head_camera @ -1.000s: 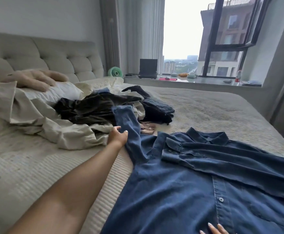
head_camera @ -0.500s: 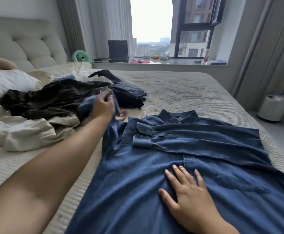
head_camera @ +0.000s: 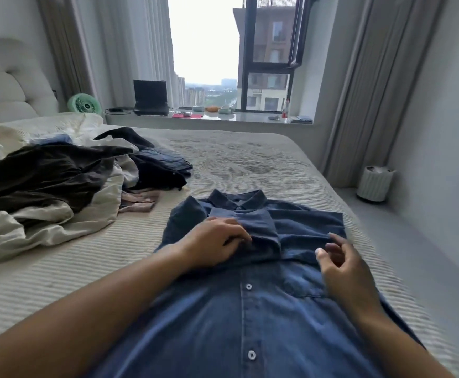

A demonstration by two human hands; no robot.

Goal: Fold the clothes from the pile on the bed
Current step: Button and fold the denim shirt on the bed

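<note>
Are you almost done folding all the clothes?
Not nearly. No folded clothes show yet. In hand: the blue shirt lies flat, both sleeves laid across its chest; the left hand rests on a sleeve, the right hand hovers beside it. Left: the whole pile on the bed.

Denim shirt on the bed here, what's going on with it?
A person is folding the denim shirt, laid button side up on the bed. Both sleeves lie folded across the chest. The left hand presses on the folded sleeve, while the right hand hovers over the shirt with loosely curled fingers. The pile of clothes waits to the left.
</note>
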